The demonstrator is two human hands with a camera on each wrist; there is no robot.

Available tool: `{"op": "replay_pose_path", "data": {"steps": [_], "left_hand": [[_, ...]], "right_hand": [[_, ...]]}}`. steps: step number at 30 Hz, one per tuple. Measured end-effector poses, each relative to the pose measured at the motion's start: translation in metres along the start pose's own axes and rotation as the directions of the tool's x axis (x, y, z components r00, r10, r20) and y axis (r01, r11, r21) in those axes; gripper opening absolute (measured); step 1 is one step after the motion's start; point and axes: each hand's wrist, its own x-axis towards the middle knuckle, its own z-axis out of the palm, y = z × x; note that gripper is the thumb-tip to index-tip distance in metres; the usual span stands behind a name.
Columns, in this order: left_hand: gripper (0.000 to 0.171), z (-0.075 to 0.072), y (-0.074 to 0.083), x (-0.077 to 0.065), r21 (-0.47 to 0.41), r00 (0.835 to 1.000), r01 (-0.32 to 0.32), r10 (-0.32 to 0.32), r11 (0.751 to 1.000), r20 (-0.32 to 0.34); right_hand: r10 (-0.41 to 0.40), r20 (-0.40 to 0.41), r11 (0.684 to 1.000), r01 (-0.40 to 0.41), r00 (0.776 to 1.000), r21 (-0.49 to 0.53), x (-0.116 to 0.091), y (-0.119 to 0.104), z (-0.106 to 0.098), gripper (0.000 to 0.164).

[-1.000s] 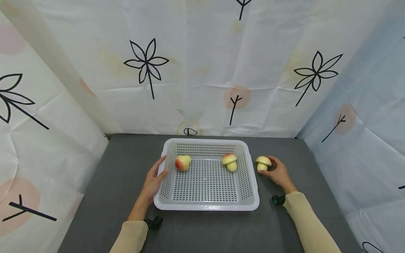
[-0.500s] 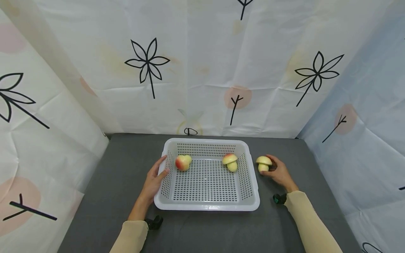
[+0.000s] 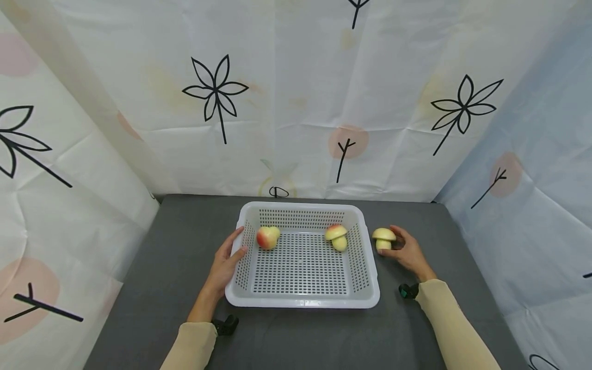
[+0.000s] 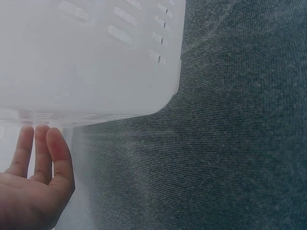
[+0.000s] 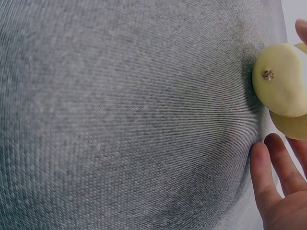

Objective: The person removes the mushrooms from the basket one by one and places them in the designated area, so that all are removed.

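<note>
In the head view, my left hand grips the left rim of a white plastic basket, thumb over the rim and fingers outside. Its fingertips meet the basket's outer wall in the left wrist view. To the right of the basket, my right hand holds a pale yellow mushroom-shaped piece between thumb and fingers, cap up. The right wrist view shows the piece's rounded end with a small brown calyx mark. A similar piece with a reddish cap and a red-yellow pear-like fruit lie inside the basket.
A dark grey cloth covers the table under the basket. White curtains with black leaf prints rise behind and along both sides. Black straps circle the wrists below beige sleeves.
The mushroom-shaped piece has shifted very slightly left with the right hand holding it. The left hand, the basket and the pieces inside stay put.
</note>
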Motion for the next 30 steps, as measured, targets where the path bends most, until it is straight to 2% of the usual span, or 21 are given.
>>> {"op": "replay_pose_path", "data": {"steps": [9, 15, 30], "left_hand": [[0.059, 0.0, 0.001, -0.001, 0.012, 1.0, 0.002, -0.002, 1.0, -0.004], [0.059, 0.0, 0.002, -0.001, 0.012, 1.0, 0.005, -0.005, 1.0, -0.005], [0.059, 0.001, 0.001, -0.001, 0.019, 1.0, 0.001, -0.001, 1.0, -0.004]], "right_hand": [[-0.031, -0.006, 0.999, 0.03, 1.0, -0.016, -0.002, -0.006, -0.004, 0.093], [-0.033, -0.016, 0.999, 0.033, 0.999, -0.02, -0.002, -0.017, -0.012, 0.094], [-0.178, -0.039, 0.981, 0.174, 0.983, -0.088, -0.008, -0.059, -0.025, 0.091]]}}
